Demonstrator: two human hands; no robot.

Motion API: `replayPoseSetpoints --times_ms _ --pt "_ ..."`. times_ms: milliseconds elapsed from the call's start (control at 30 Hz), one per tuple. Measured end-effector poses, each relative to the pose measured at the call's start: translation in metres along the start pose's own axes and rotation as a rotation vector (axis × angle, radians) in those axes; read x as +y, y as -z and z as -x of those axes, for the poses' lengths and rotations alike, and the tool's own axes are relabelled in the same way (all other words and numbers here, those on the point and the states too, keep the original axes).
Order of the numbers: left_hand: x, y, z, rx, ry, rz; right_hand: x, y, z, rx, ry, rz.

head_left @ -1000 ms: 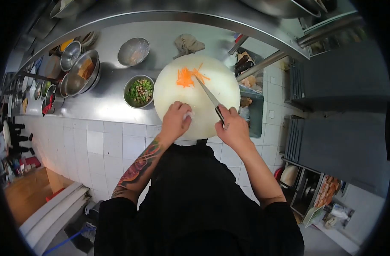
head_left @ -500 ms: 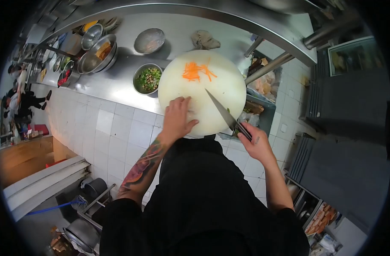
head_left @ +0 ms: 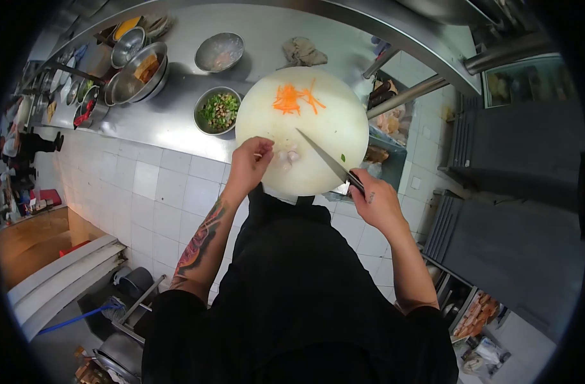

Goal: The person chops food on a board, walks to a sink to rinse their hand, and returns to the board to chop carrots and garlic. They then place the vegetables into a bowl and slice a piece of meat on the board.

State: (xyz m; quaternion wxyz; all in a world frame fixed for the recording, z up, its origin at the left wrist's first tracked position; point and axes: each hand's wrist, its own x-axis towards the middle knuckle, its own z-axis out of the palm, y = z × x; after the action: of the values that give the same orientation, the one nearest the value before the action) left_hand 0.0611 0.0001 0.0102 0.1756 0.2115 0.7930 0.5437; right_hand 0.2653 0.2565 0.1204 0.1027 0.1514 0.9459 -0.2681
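Note:
A kitchen knife [head_left: 324, 157] with a dark handle is gripped in my right hand [head_left: 377, 201], its blade slanting over the round white cutting board [head_left: 331, 89]. My left hand [head_left: 253, 165] is at the board's near left edge with fingertips pinched together; anything between them is too small to make out. Just right of those fingers lie a few small pale pieces, perhaps garlic cloves [head_left: 292, 155]. Orange shreds, likely carrot [head_left: 287, 100], sit in a loose pile on the far part of the board. A small green leaf bit [head_left: 343, 157] lies near the blade.
Left of the board stands a metal bowl of chopped greens [head_left: 219, 112], with another metal bowl [head_left: 219, 52] behind it. A crumpled cloth [head_left: 304, 51] lies beyond the board. Larger bowls [head_left: 137, 77] stand farther left. A metal shelf rail [head_left: 344, 25] crosses above. Another person [head_left: 33, 144] is at far left.
My left hand has lifted from lying flat on the board and moved left, its fingers now pinched. The small pale pieces have come into view. The knife remains in my right hand.

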Motion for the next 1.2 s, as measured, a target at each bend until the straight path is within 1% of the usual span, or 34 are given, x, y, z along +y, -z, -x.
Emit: replayPoseSetpoints --times_ms 33,67,133,167,233,267,333,367,433,467,533,567,600,667,700,767,800,867,900,933,967,1000,1033,1067,1133,1200 --pt "0.001 0.0 -0.003 -0.001 0.04 0.115 0.002 -0.002 0.001 0.018 -0.006 -0.005" --pt "0.008 0.003 -0.006 0.006 0.044 0.118 0.002 -0.004 0.002 0.036 -0.011 -0.013" --pt "0.02 0.01 -0.007 0.028 -0.145 -0.131 0.0 -0.007 0.004 0.032 -0.026 -0.031" --pt "0.018 0.01 -0.005 0.029 -0.142 -0.131 0.0 -0.008 0.004 0.035 -0.045 -0.051" --pt "0.013 0.01 0.002 0.101 -0.431 -0.595 0.0 -0.011 0.005 0.045 -0.032 -0.041" --pt "0.008 0.01 0.003 0.098 -0.431 -0.595 0.0 -0.012 0.004 0.057 -0.018 -0.031" --pt "-0.001 0.013 0.007 -0.032 -0.335 -0.565 0.002 -0.015 0.004 0.069 -0.001 -0.026" --pt "-0.001 0.016 0.007 -0.038 -0.334 -0.569 0.003 -0.017 0.004 0.081 0.018 -0.017" --pt "0.001 0.022 0.003 -0.167 -0.184 -0.385 0.002 -0.019 0.004 0.078 0.011 -0.029" --pt "0.01 0.024 0.001 -0.171 -0.184 -0.39 0.002 -0.019 0.003 0.078 0.007 -0.034" --pt "0.036 0.024 -0.003 -0.094 -0.136 -0.202 0.001 -0.019 0.003 0.093 0.01 -0.068" --pt "0.041 0.021 -0.008 -0.049 -0.195 -0.164 0.001 -0.02 0.004 0.105 0.017 -0.094" --pt "0.048 0.019 -0.01 -0.053 -0.195 -0.168 0.002 -0.02 0.004 0.106 0.014 -0.099" --pt "0.059 0.017 -0.013 -0.05 -0.086 -0.105 0.003 -0.021 0.004 0.12 0.019 -0.11" --pt "0.058 0.016 -0.014 -0.053 -0.086 -0.109 0.004 -0.022 0.004 0.121 0.018 -0.116" --pt "0.049 0.014 -0.013 -0.083 0.044 -0.106 0.004 -0.022 0.003 0.105 -0.004 -0.116" --pt "0.034 0.014 -0.011 -0.082 0.043 -0.11 0.005 -0.023 0.003 0.108 -0.002 -0.12" --pt "-0.003 0.017 -0.001 0.023 -0.236 -0.458 0.006 -0.025 0.001 0.136 0.042 -0.132" --pt "0.001 0.018 0.01 0.101 -0.213 -0.696 0.006 -0.027 -0.002 0.137 0.083 -0.14" --pt "0.002 0.018 0.016 0.089 -0.176 -0.777 0.008 -0.031 0.001 0.151 0.076 -0.133" --pt "-0.003 0.015 0.019 0.092 -0.215 -0.714 0.01 -0.032 0.0 0.167 0.075 -0.124" --pt "0.01 0.011 0.017 0.019 -0.275 -0.622 0.009 -0.032 -0.002 0.136 0.05 -0.144" --pt "0.014 0.005 0.012 -0.016 -0.302 -0.605 0.007 -0.031 -0.001 0.102 0.015 -0.16" --pt "0.018 0.002 0.005 0.013 -0.389 -0.632 0.005 -0.03 -0.002 0.099 0.052 -0.157" --pt "0.006 -0.001 -0.012 -0.029 -0.368 -0.731 0.002 -0.027 -0.002 0.082 0.009 -0.157" --pt "-0.009 -0.004 -0.022 -0.017 -0.394 -0.762 0.005 -0.03 -0.002 0.107 0.063 -0.137"
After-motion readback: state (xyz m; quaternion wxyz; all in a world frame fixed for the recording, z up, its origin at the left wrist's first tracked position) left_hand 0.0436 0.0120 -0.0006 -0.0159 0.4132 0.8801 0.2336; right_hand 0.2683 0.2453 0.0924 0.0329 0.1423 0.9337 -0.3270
